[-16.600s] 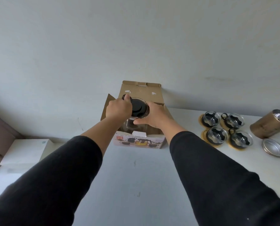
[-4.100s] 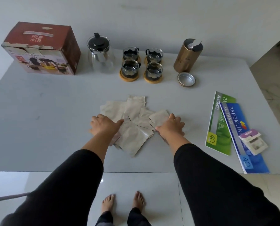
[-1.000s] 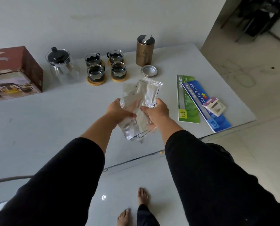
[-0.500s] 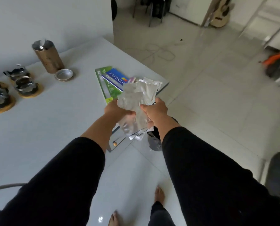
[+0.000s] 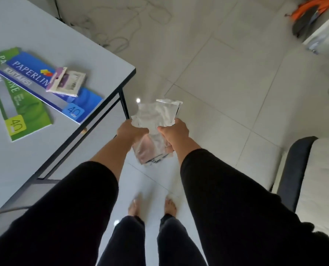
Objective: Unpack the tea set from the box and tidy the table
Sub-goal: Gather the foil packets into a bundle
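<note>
A stack of silvery foil packets (image 5: 156,120) is held upright between both my hands, out over the tiled floor and to the right of the table corner. My left hand (image 5: 130,132) grips the stack's left edge and my right hand (image 5: 176,131) grips its right edge. The grey table (image 5: 44,35) fills the left of the view. The box, teapot and cups are out of view.
On the table lie a green booklet (image 5: 23,112), a blue booklet (image 5: 44,81) and a small purple-and-white packet (image 5: 66,82). A dark-edged cushioned seat (image 5: 301,173) stands at the right. Cables (image 5: 121,22) trail on the floor beyond the table. My bare feet (image 5: 152,206) stand on the tiles.
I have turned right, away from the table. The packets, still in both hands, have moved from above the table edge to out over the floor. The tea set has left the view.
</note>
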